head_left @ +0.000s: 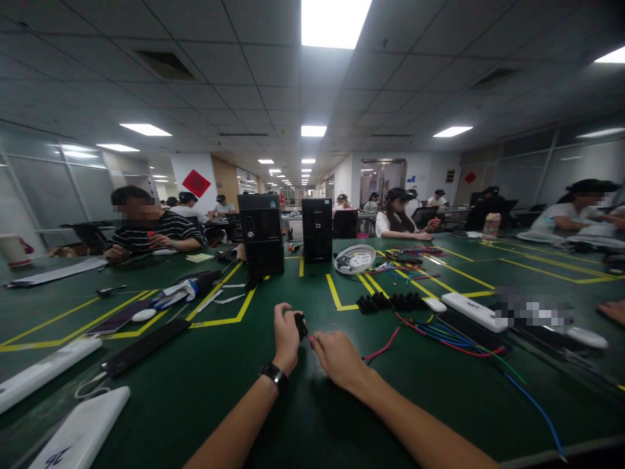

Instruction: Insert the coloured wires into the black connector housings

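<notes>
My left hand, with a dark watch on the wrist, is closed around a small black connector block and holds it up above the table. My right hand pinches a red wire, whose near tip meets or almost touches the block's lower side. From behind the right hand the wire's other end sticks out to the right. Whether the tip sits inside the block is too small to tell. Several similar black blocks lie in a row farther up to the right.
Loose blue, red and green wires spread over the right of the green table. Two black computer towers and a white basket stand beyond. White power strips lie at left. A person in stripes sits opposite.
</notes>
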`<state>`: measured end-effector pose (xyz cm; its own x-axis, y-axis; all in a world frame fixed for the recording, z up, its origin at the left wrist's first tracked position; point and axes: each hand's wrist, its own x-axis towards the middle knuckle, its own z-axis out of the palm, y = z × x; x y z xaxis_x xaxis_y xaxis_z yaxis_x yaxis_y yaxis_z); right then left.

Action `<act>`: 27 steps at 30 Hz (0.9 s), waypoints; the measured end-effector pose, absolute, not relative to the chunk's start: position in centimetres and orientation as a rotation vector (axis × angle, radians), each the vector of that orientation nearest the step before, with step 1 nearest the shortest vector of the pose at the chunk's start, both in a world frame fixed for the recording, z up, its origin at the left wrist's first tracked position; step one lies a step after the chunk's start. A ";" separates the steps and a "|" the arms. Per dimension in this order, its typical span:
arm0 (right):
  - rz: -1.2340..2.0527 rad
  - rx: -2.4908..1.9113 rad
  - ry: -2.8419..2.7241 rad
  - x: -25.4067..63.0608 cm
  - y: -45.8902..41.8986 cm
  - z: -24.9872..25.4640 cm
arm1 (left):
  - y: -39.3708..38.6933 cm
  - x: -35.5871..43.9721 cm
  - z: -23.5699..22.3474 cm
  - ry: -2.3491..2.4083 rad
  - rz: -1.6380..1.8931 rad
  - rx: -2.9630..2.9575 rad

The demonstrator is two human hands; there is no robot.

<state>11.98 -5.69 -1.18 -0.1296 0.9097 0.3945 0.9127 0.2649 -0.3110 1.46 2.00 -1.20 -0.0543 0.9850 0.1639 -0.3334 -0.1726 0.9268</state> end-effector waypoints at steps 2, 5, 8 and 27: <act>-0.040 -1.642 -2.016 12.4 -5.8 -0.7 | 2.1 1.7 -1.1 0.851 1.516 1.145; -0.079 -1.641 -2.006 12.4 -6.0 -0.9 | 2.0 2.2 -1.0 0.822 1.502 0.995; -0.094 -1.647 -2.042 11.6 -6.1 -1.8 | 2.1 2.2 -1.2 0.821 1.475 0.788; -0.096 -1.694 -2.093 10.1 -6.5 -2.0 | 1.7 1.3 -0.9 0.694 1.424 0.732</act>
